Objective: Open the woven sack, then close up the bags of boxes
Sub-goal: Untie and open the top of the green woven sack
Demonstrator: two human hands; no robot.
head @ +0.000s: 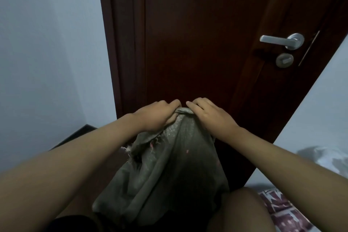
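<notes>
Dark wooden door (pixel 197 43), metal handle (pixel 282 40), pale walls (pixel 47 43).

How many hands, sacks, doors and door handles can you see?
hands: 2, the left hand and the right hand, both gripping the sack's top
woven sack: 1
door: 1
door handle: 1
Total: 5

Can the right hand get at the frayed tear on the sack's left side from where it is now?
Probably yes. The right hand grips the woven sack at its top beside the left hand; the frayed tear lies exposed just below, though the left forearm crosses close by.
</notes>
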